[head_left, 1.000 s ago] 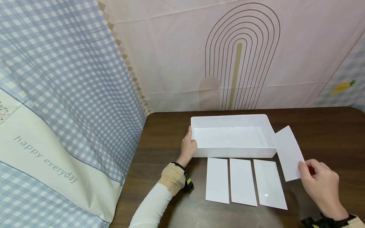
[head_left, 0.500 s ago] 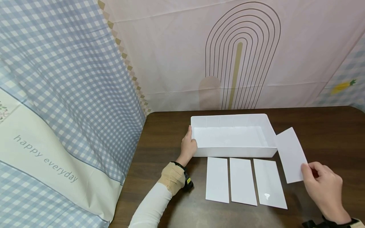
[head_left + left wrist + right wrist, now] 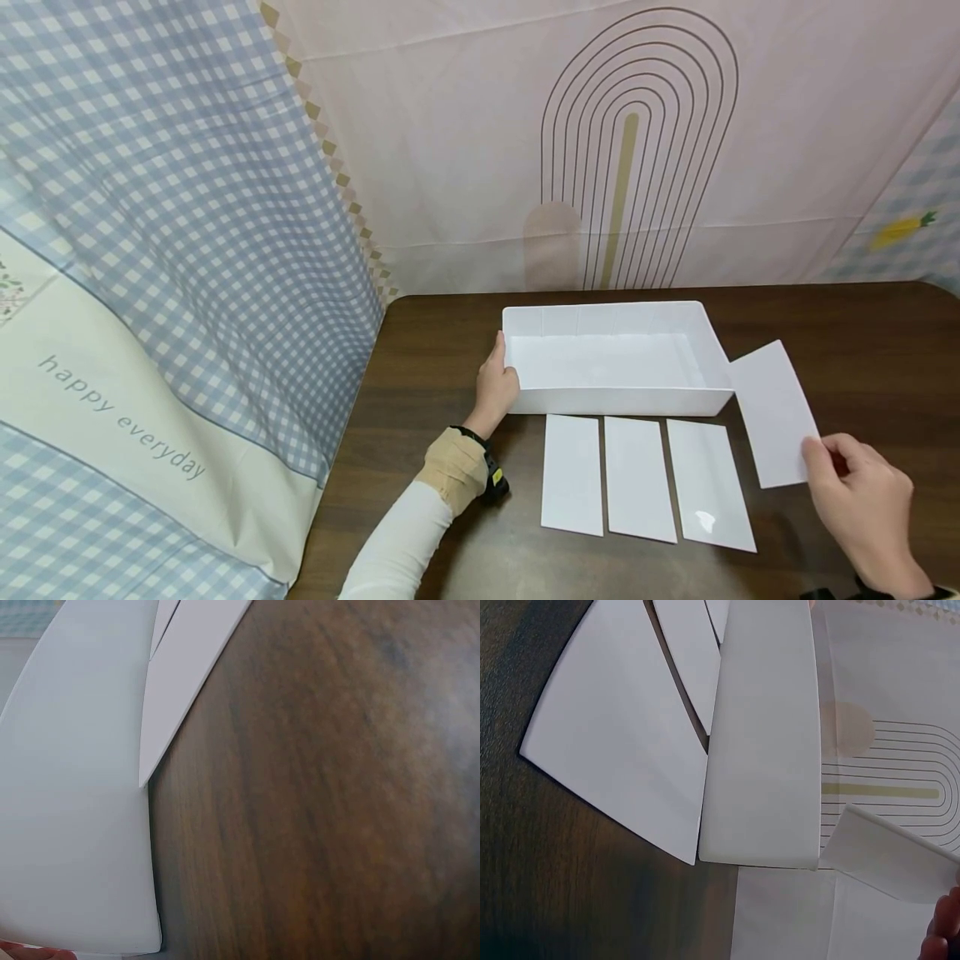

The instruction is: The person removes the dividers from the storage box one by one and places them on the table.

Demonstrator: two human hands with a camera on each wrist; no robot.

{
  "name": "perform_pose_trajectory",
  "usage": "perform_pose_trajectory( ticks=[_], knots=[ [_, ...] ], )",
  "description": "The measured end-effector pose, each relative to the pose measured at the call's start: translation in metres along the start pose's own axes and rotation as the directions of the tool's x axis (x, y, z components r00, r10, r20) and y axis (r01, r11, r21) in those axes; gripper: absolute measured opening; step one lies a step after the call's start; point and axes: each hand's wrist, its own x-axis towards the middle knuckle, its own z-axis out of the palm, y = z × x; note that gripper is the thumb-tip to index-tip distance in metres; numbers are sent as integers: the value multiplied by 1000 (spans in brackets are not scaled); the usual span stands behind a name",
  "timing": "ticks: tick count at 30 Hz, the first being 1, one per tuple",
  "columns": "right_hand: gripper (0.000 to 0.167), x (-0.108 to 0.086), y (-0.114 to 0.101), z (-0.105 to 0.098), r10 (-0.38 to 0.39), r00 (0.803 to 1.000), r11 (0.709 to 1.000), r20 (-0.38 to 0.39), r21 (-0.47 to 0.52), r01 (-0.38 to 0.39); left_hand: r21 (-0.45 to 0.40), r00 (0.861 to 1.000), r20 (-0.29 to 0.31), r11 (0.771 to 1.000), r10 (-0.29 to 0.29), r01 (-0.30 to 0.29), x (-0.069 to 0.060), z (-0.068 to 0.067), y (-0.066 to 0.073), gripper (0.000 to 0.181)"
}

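A shallow white open-topped box (image 3: 615, 402) lies lengthwise on the table. Its left end is held by my left hand (image 3: 495, 385), one finger stretched along the outside of the wall. In the left wrist view, only fingertips (image 3: 37, 952) show at the lower left edge. My right hand (image 3: 862, 496) pinches a white card (image 3: 776, 417) at its lower right corner. The card is tilted, its far left corner near the box's front right corner; whether they touch, I cannot tell. It also shows in the right wrist view (image 3: 892, 859).
Three white cards, a left one (image 3: 572, 475), a middle one (image 3: 640, 479) and a right one (image 3: 711, 483), lie side by side before the box. The dark wooden table (image 3: 885, 358) meets a patterned cloth (image 3: 450, 167) behind and a checked cloth (image 3: 187, 208) at left.
My right hand has shifted a little to the right and toward me, with the card in it. The left hand, the box and the three lying cards have stayed in place.
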Motion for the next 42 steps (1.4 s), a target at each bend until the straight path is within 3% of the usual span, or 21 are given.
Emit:
perform_pose_trajectory(
  ticks=[19,24,27,34,37,42],
  knots=[
    [23,-7,4,-6,92,996,996,-8,4,-92,-2,1000,1,1000,7,-7,-1,0,0,62],
    [23,-10,8,-8,153,988,988,17,-24,-153,2,1000,-1,1000,12,-12,-1,0,0,62],
    [23,-13,19,-6,183,982,983,38,-34,-181,3,1000,-1,1000,10,-10,-1,0,-1,62],
    [26,-20,67,12,197,980,977,35,-90,-194,0,1000,0,1000,1,-1,-1,0,0,62],
    [25,-20,60,9,211,975,975,66,-87,-205,3,1000,-1,1000,1,-1,-1,-1,0,62],
    [26,-19,27,-3,233,965,970,118,-98,-222,5,1000,1,1000,-3,3,-1,-1,0,62]
  ],
)
